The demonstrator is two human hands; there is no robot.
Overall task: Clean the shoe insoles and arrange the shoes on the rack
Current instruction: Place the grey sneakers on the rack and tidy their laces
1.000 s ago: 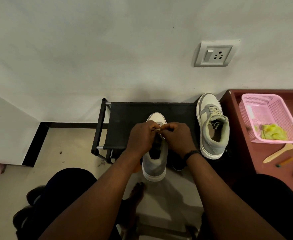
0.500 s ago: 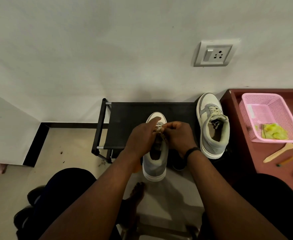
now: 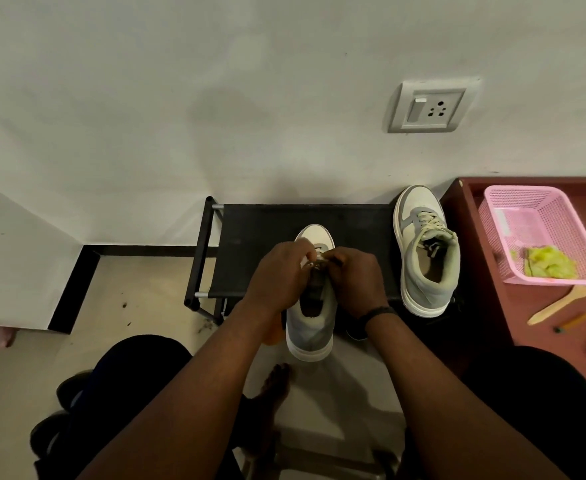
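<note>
A grey and white sneaker [image 3: 310, 332] sits at the front of the black shoe rack [image 3: 250, 244], toe toward the wall and heel hanging over the front edge. My left hand [image 3: 279, 275] and my right hand [image 3: 355, 280] meet over its tongue, and each pinches the pale laces there. Their knuckles hide the lace ends. The matching second sneaker [image 3: 424, 251] stands on the right end of the rack with its laces loose.
A dark red table [image 3: 526, 313] to the right carries a pink basket [image 3: 540, 216] with a yellow-green cloth [image 3: 549, 266], a wooden spatula [image 3: 559, 304] and small items. Dark shoes [image 3: 51, 427] lie on the floor at lower left. My bare foot [image 3: 274, 382] is below the rack.
Both hands stay on the laces of the middle sneaker, with only small finger movements. The sneaker and everything else keep their places.
</note>
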